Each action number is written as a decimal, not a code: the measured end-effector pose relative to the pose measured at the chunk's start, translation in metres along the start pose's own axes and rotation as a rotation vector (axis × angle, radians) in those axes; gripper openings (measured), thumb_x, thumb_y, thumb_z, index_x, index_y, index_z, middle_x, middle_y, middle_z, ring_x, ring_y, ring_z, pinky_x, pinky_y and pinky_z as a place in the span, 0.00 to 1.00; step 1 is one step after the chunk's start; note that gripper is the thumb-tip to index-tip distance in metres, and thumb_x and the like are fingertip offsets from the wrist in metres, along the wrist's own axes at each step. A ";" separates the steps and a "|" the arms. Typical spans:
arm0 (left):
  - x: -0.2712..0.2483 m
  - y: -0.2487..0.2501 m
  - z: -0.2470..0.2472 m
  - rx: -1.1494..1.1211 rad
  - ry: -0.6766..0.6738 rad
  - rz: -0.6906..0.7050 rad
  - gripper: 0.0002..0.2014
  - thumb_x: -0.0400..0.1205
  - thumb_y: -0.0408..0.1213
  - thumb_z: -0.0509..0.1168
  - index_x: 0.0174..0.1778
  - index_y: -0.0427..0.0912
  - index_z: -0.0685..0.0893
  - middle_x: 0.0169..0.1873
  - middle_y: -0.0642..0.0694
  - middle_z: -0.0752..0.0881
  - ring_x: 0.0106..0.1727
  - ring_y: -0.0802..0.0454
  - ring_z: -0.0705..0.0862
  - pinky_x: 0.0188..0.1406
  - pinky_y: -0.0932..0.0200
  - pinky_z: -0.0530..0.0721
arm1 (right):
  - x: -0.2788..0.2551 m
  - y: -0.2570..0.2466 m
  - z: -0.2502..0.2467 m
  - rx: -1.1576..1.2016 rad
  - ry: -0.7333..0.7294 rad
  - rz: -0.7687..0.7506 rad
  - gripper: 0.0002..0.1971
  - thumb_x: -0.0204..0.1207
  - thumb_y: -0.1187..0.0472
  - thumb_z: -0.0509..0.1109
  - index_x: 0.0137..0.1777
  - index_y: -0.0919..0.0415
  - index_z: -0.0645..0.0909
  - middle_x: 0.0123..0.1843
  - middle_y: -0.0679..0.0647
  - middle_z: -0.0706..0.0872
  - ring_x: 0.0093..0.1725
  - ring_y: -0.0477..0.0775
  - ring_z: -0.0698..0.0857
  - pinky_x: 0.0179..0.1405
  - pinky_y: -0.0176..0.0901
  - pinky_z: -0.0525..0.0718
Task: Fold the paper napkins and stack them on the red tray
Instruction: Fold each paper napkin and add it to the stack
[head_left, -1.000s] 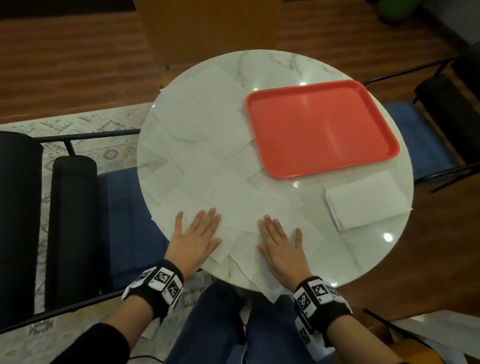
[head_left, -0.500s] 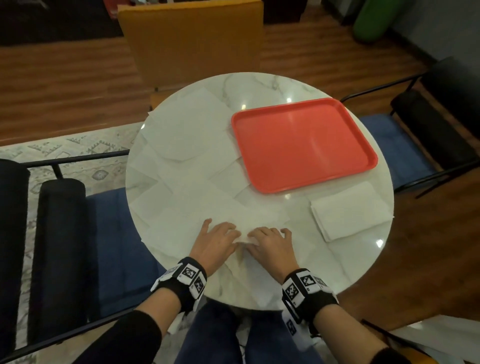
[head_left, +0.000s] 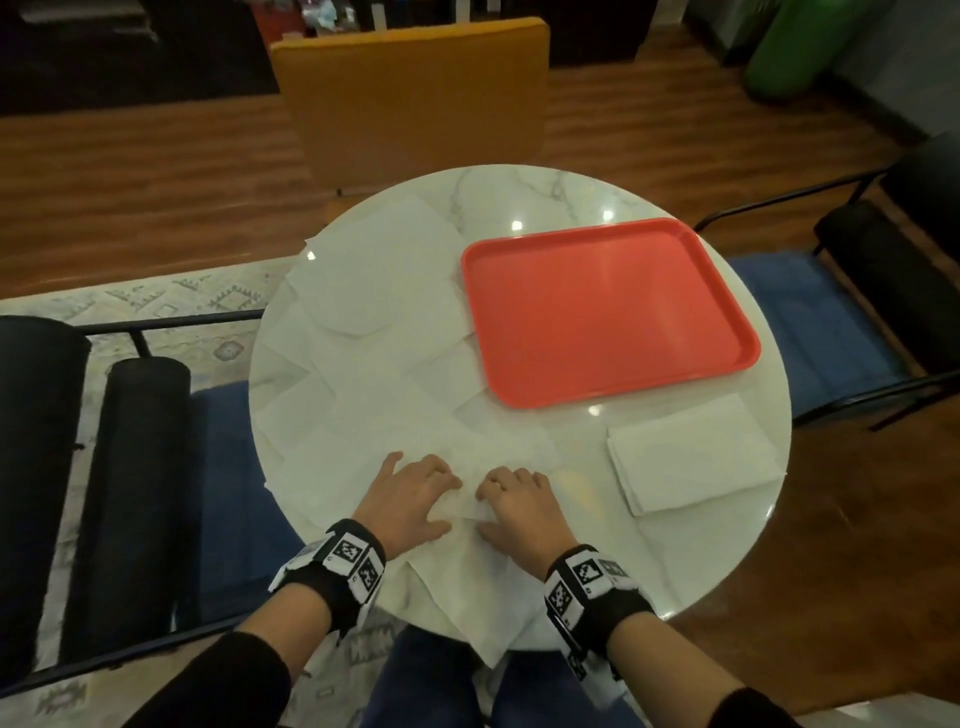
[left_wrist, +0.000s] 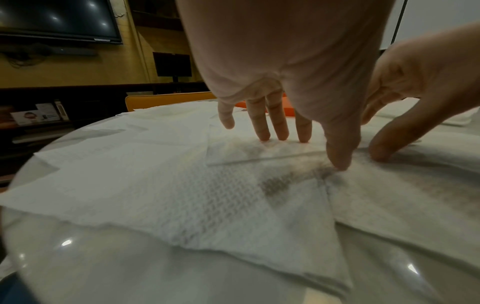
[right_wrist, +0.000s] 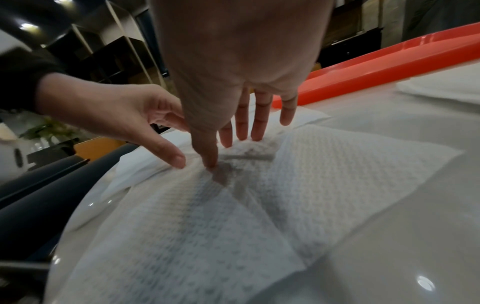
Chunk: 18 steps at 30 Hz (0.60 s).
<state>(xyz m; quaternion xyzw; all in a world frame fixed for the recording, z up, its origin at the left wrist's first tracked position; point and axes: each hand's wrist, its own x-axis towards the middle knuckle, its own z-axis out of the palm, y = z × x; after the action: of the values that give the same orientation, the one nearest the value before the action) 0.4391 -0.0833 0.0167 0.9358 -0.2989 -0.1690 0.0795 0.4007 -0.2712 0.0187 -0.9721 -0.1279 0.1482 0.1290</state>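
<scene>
A white paper napkin lies at the table's near edge, one corner hanging over it. Both my hands rest on it side by side. My left hand arches over the napkin, fingertips and thumb pressing down on the paper. My right hand does the same on the napkin, its thumb close to the left thumb. The red tray sits bare at the far right, its rim beyond my right fingers. A folded napkin stack lies on the table to the right of my hands.
Several unfolded napkins overlap across the left half of the round marble table. An orange chair stands behind it. Black-framed chairs with blue cushions stand at the left and right.
My hands went from lying flat and apart to close together with arched fingers on the near napkin. The view has tilted up and now takes in the orange chair.
</scene>
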 end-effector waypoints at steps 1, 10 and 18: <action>-0.001 0.001 0.002 0.006 0.014 0.000 0.27 0.72 0.52 0.70 0.67 0.52 0.78 0.64 0.51 0.78 0.61 0.52 0.82 0.74 0.41 0.60 | 0.000 0.000 0.000 -0.011 -0.003 -0.014 0.17 0.76 0.56 0.66 0.63 0.60 0.80 0.65 0.56 0.80 0.62 0.62 0.78 0.64 0.55 0.70; -0.005 0.018 -0.024 -0.042 0.128 -0.054 0.19 0.84 0.51 0.50 0.58 0.51 0.84 0.52 0.53 0.87 0.53 0.52 0.86 0.71 0.48 0.65 | -0.001 0.005 -0.029 0.258 0.144 0.109 0.09 0.79 0.54 0.61 0.52 0.55 0.81 0.50 0.48 0.87 0.49 0.52 0.85 0.60 0.50 0.71; 0.019 0.053 -0.101 -0.713 0.197 -0.135 0.08 0.79 0.52 0.66 0.47 0.57 0.88 0.43 0.63 0.89 0.47 0.67 0.84 0.49 0.66 0.79 | -0.041 0.081 -0.094 1.182 0.301 0.354 0.06 0.73 0.62 0.74 0.45 0.66 0.86 0.44 0.61 0.91 0.43 0.50 0.86 0.47 0.54 0.84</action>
<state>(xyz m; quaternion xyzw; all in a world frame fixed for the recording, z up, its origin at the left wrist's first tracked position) 0.4620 -0.1324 0.1189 0.8788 -0.1496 -0.1762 0.4174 0.4098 -0.3783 0.0930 -0.7533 0.1578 0.0747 0.6341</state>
